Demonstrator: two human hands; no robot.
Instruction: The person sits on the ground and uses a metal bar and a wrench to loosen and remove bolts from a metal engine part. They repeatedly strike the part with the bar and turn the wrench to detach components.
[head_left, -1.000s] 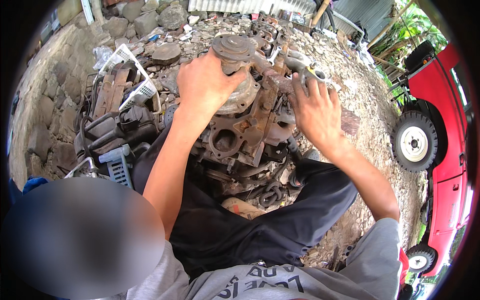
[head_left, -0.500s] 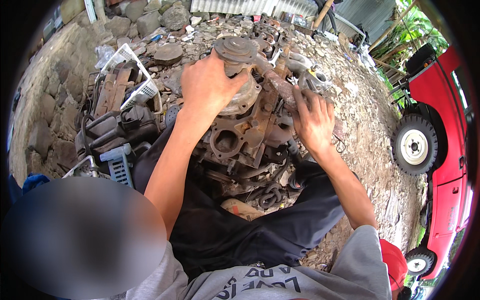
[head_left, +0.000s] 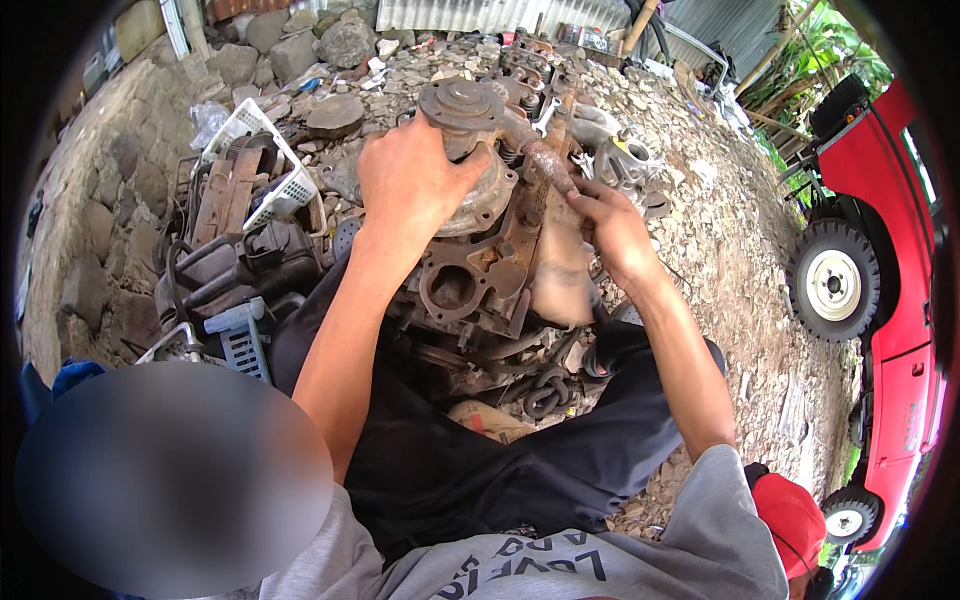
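A rusty engine assembly (head_left: 470, 270) fills the space between my legs, with a round flanged housing (head_left: 452, 100) on top. My left hand (head_left: 410, 185) grips that housing, thumb curled at its right side. My right hand (head_left: 610, 230) has its fingers curled on a flat tan-brown piece (head_left: 562, 280), too motion-blurred to identify, along the engine's right side, just below a rusty pipe (head_left: 535, 145). A wrench (head_left: 546, 115) and pale metal castings (head_left: 620, 160) are at the back right of the engine.
A white plastic crate (head_left: 287, 165) of parts and a dark housing (head_left: 230, 270) lie left, near a stone wall (head_left: 100, 220). A red vehicle (head_left: 895, 330) is at right; a person in a red cap (head_left: 785, 520) is at lower right. A blurred oval hides the lower left.
My right hand has moved left and down, its fingers curling more, and the tan-brown piece has swung left beneath it. More of the red cap shows. My left hand stays on the housing.
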